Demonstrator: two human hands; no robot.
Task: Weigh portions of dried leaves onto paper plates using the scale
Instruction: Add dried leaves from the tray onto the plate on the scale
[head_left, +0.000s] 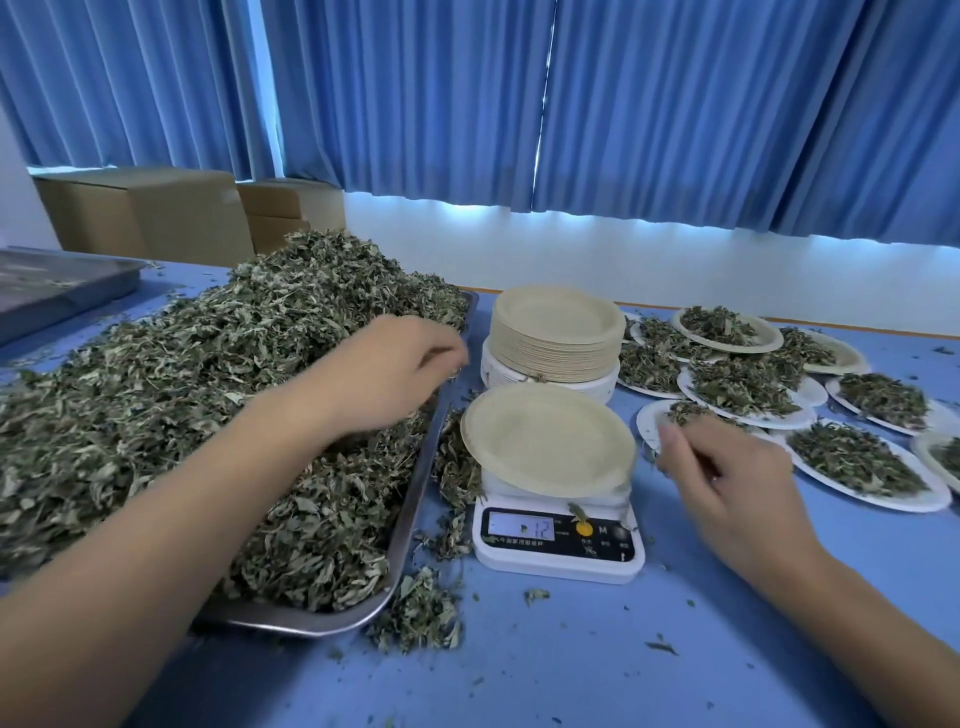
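1. Head view: a heap of dried leaves (208, 389) fills a metal tray (415, 499) on the left of the blue surface (623, 649). It is piled well above the rim, and spilled bits (415, 618) lie by the tray's near corner.
2. A scale (558, 556) stands just right of the tray, with an empty paper plate (545, 441) on its platform. The plate overhangs the platform. The display seems to read 12, though it is blurred.
3. Behind the scale sits a stack of plates (558, 327). To the right, filled plates (862, 467) lie close together, some overlapping.
4. The left hand (395, 374) hovers over the tray's right edge with fingers curled down, apparently pinching a small tuft of leaves, though the fingertips are blurred. The right hand (727, 478) is just right of the scale with fingers loosely curled. I cannot tell whether it holds anything.
5. The leaves look light, brittle and tangled, so they should come away in loose clumps and shed crumbs. They are best gathered from the top of the heap with the fingertips and not squeezed.
6. The plate looks thin and light and is easily nudged off the platform. Leaves are best dropped at its middle. Once filled, it is best lifted by the rim with fingers underneath.
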